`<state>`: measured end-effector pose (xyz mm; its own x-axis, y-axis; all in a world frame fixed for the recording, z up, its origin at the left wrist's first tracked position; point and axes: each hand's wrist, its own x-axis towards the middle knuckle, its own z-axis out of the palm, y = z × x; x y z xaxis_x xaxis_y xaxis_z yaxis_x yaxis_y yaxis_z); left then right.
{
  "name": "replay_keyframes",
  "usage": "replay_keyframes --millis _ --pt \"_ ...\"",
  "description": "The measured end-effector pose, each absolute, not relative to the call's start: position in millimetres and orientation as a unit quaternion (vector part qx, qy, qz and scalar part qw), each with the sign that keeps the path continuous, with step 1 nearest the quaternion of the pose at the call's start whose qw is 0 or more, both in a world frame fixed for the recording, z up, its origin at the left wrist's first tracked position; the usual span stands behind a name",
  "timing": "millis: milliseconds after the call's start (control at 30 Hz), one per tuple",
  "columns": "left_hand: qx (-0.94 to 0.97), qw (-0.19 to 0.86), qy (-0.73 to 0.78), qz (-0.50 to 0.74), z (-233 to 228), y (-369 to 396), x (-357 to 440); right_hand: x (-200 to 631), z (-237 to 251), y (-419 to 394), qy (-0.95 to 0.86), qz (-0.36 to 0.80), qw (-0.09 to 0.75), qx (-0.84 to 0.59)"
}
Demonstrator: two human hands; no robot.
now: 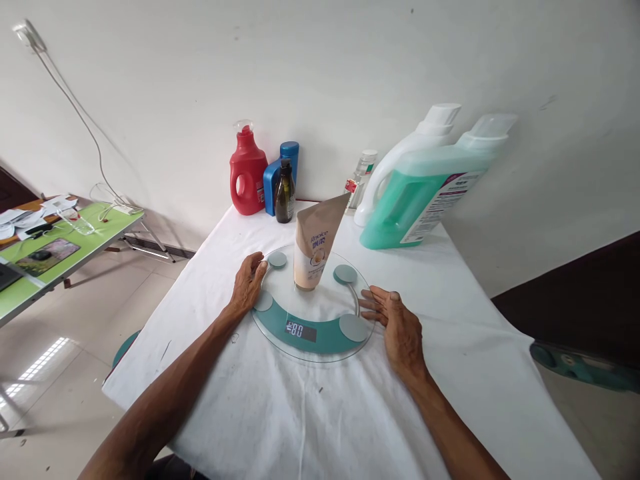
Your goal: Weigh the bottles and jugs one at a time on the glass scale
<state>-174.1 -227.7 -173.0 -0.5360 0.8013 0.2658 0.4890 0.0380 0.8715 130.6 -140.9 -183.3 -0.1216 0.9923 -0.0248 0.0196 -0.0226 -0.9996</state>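
Note:
A round glass bathroom scale [300, 339] with a green band and grey pads lies on the white-covered table. My left hand [247, 285] grips its left edge, fingers curled at the rim. At the right edge, the fingers of my right hand [400, 327] reach under the glass and show through it, with the thumb raised above. On the scale, a beige and brown squeeze tube [316, 247] labelled Rejoice stands on its cap, leaning slightly to the right. The display [300, 331] is lit with digits that appear upside down.
Along the wall stand a red jug [249, 170], a blue bottle [289, 163], a dark pump-less bottle [285, 193], a clear bottle [361, 177], a white jug [407, 157] and a large green jug [425, 193]. A green desk [107, 223] with papers and a mouse is at left.

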Motion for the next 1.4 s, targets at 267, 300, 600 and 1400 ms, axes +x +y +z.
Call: replay_keyframes --millis 267,300,600,1400 --pt "0.458 0.151 0.703 0.522 -175 -227 -175 128 -182 -140 -0.522 0.535 0.465 -0.475" --pt "0.458 0.152 0.703 0.522 -175 -227 -175 128 -182 -140 -0.523 0.535 0.465 -0.474" --pt "0.461 0.147 0.704 0.519 -175 -227 -176 129 -183 -140 -0.531 0.53 0.465 -0.47" --pt "0.445 0.123 0.688 0.56 -134 -243 -163 129 -178 -140 -0.523 0.532 0.47 -0.472"
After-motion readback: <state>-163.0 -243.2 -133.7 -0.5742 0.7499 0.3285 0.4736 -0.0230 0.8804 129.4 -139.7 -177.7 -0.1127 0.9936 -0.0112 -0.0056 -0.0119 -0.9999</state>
